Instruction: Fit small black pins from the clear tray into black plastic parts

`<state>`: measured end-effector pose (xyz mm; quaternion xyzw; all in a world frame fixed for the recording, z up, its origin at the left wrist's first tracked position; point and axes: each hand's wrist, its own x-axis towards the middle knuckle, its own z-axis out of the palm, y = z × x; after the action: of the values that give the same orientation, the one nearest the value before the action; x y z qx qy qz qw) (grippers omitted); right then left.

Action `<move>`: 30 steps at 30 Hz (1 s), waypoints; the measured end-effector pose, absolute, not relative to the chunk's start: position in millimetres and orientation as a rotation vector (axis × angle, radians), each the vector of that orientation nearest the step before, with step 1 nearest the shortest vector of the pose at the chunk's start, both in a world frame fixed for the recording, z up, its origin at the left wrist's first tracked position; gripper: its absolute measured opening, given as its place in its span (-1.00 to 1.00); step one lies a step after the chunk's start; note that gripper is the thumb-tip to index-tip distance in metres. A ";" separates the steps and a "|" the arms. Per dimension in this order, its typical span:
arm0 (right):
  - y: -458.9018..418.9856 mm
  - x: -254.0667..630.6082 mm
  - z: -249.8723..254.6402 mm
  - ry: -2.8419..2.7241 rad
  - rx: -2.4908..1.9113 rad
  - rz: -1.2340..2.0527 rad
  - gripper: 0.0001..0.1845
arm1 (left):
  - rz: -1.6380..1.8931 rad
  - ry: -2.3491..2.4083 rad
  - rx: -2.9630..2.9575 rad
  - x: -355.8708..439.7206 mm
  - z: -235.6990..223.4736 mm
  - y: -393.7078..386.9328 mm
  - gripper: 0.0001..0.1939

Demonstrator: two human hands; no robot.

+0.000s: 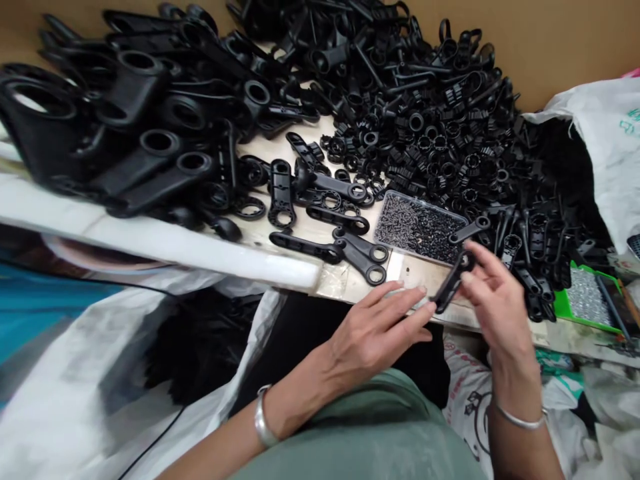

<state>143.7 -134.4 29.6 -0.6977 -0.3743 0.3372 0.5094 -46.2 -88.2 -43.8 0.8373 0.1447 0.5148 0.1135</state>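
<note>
Right hand [500,300]: narrow, thumb and fingers closed on a part [453,283] near its upper end, above the front edge of the table [425,272]. Part: black, slim, elongated, ring-like at the upper end, tilted, its lower end slanting towards my left hand [373,327]. Left hand: palm down, fingers extended and slightly apart, fingertips at the part's lower end; contact there cannot be confirmed. A pale patch shows under these fingers, too little exposed to identify.

Just beyond my right fingertips: a clear box [400,249] of tiny dark pieces, with a small link [470,230] lying across its near right corner. Right of the right hand: a green tray [563,305] of shiny clear bits. Ahead of the left hand: loose arms [357,257], black, ring-ended, some overlapping. Farther out, beyond the box: a heap of rings [433,143], black. Far left: larger arms [155,180], stacked.

Obscured: my right fingers cover some of the part's upper end; its surface detail is too dark to read. Deeper pieces in the heap are buried; the leftmost large piece is cut off by the view's edge.
</note>
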 end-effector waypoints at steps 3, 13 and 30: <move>-131.3 187.2 58.5 -1.065 -1.836 0.371 -0.39 | 1.496 0.537 2.535 -61.6 -35.0 -76.5 -0.82; -85.2 258.0 70.7 -1.729 -2.363 -0.526 -0.48 | 1.169 0.930 2.771 -82.8 -27.8 -51.7 -0.63; -79.6 205.3 40.4 -2.502 -2.095 -0.633 -0.66 | 1.002 0.921 2.882 -81.0 -22.3 -49.9 -0.60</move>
<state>205.3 -79.6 40.4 -0.6276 -0.7496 -0.1896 -0.0910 -81.0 -49.9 -22.3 0.9041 0.2888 0.3142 -0.0228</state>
